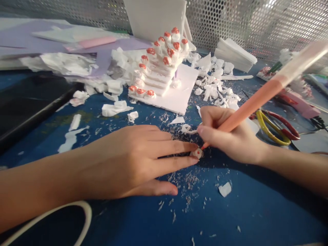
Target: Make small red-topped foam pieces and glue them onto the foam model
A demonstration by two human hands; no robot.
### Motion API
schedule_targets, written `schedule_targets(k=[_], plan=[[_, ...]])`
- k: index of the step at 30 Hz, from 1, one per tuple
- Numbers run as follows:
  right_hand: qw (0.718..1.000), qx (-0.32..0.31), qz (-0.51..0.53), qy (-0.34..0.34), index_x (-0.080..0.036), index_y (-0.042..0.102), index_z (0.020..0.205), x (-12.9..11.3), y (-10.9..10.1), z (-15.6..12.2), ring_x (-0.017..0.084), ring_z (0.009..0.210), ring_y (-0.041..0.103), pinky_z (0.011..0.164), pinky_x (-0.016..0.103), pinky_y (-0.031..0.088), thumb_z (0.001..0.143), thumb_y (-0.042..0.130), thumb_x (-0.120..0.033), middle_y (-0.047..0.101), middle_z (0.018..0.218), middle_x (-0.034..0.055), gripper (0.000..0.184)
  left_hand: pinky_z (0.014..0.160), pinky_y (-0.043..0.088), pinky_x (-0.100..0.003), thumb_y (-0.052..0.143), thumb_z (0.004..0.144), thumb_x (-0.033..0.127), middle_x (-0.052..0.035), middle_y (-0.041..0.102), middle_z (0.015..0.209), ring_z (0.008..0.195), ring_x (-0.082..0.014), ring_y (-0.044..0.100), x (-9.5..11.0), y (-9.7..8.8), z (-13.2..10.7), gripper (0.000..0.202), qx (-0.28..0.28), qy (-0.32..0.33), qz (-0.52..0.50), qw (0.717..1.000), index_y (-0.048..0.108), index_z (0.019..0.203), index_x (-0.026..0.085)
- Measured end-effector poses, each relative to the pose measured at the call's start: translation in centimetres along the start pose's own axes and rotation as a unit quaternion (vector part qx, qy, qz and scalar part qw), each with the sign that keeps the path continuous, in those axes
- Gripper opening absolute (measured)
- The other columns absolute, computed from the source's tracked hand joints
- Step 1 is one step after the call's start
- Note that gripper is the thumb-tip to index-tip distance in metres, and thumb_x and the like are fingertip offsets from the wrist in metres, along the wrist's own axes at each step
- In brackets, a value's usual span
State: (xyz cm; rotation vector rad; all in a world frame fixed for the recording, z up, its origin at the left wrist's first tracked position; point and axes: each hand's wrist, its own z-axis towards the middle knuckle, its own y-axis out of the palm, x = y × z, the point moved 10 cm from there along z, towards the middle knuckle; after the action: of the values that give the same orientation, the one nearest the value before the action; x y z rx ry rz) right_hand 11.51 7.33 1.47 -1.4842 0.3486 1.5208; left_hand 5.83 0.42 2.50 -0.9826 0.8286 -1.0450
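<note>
My left hand [143,160] lies flat on the blue table [256,212], fingers stretched out, two fingertips pinning a small white foam piece [196,153] with red colour on it. My right hand [228,135] is closed round an orange marker pen [269,90], whose tip touches that foam piece. Behind the hands stands a white foam stepped model [160,70] on a white base, studded with several red-topped foam knobs.
White foam scraps and shavings [215,89] litter the table. Scissors with yellow and red handles [275,128] lie right of my right hand. A stack of white foam sheets [234,54], purple and pink paper [51,37], a dark board [28,106] and a perforated metal wall surround the area.
</note>
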Motion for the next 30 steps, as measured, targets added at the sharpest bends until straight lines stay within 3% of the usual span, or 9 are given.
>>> schedule_targets(k=[2, 7, 11, 22, 27, 30], plan=[[1.000, 0.012, 0.007, -0.001, -0.018, 0.031, 0.057, 0.0, -0.3, 0.0, 0.002, 0.047, 0.029, 0.041, 0.016, 0.025, 0.078, 0.048, -0.011, 0.031, 0.051, -0.0079, 0.028, 0.070, 0.041, -0.024, 0.036, 0.088, 0.042, 0.0070, 0.060, 0.117, 0.081, -0.0100, 0.056, -0.1, 0.0, -0.1, 0.037, 0.000, -0.002, -0.005, 1.000, 0.055, 0.114, 0.024], [0.999, -0.045, 0.000, -0.019, -0.018, 0.030, 0.056, -0.5, 1.1, -0.3, 0.001, 0.047, 0.027, 0.040, 0.015, 0.024, 0.076, 0.052, -0.011, 0.029, 0.052, -0.0084, 0.030, 0.068, 0.041, -0.024, 0.037, 0.087, 0.043, 0.0046, 0.063, 0.111, 0.079, -0.0108, 0.056, -0.1, -0.1, -0.3, 0.036, 0.009, -0.002, -0.008, 1.000, 0.057, 0.112, 0.024], [0.998, -0.055, -0.013, -0.013, -0.018, 0.029, 0.057, -0.5, 1.4, -0.5, 0.001, 0.047, 0.027, 0.040, 0.015, 0.024, 0.074, 0.052, -0.010, 0.030, 0.053, -0.0084, 0.030, 0.069, 0.041, -0.024, 0.036, 0.088, 0.042, 0.0041, 0.064, 0.108, 0.078, -0.0109, 0.056, -0.1, -0.2, -0.2, 0.036, 0.010, -0.004, -0.004, 1.000, 0.057, 0.111, 0.024], [0.999, -0.022, -0.044, -0.019, -0.019, 0.029, 0.057, -0.4, 0.6, -0.4, 0.002, 0.048, 0.029, 0.042, 0.016, 0.026, 0.074, 0.049, -0.007, 0.030, 0.054, -0.0074, 0.029, 0.070, 0.041, -0.026, 0.035, 0.089, 0.038, 0.0046, 0.062, 0.113, 0.076, -0.0119, 0.057, -0.3, 0.1, 0.0, 0.035, -0.009, -0.016, -0.017, 1.000, 0.056, 0.113, 0.025], [0.998, -0.045, -0.040, -0.028, -0.018, 0.030, 0.057, -0.6, 1.1, -0.5, 0.002, 0.048, 0.031, 0.041, 0.016, 0.026, 0.074, 0.051, -0.010, 0.033, 0.054, -0.0073, 0.028, 0.069, 0.042, -0.026, 0.038, 0.089, 0.036, 0.0030, 0.064, 0.110, 0.075, -0.0122, 0.058, -0.1, 0.0, 0.1, 0.033, -0.004, -0.006, -0.020, 1.000, 0.057, 0.112, 0.023], [0.998, -0.020, -0.049, -0.022, -0.019, 0.030, 0.057, -0.5, 0.6, -0.6, 0.003, 0.049, 0.031, 0.042, 0.017, 0.028, 0.074, 0.049, -0.008, 0.033, 0.054, -0.0072, 0.028, 0.069, 0.043, -0.026, 0.037, 0.089, 0.036, 0.0045, 0.063, 0.112, 0.075, -0.0118, 0.058, -0.3, 0.0, 0.1, 0.033, -0.005, -0.012, -0.019, 1.000, 0.057, 0.112, 0.023]])
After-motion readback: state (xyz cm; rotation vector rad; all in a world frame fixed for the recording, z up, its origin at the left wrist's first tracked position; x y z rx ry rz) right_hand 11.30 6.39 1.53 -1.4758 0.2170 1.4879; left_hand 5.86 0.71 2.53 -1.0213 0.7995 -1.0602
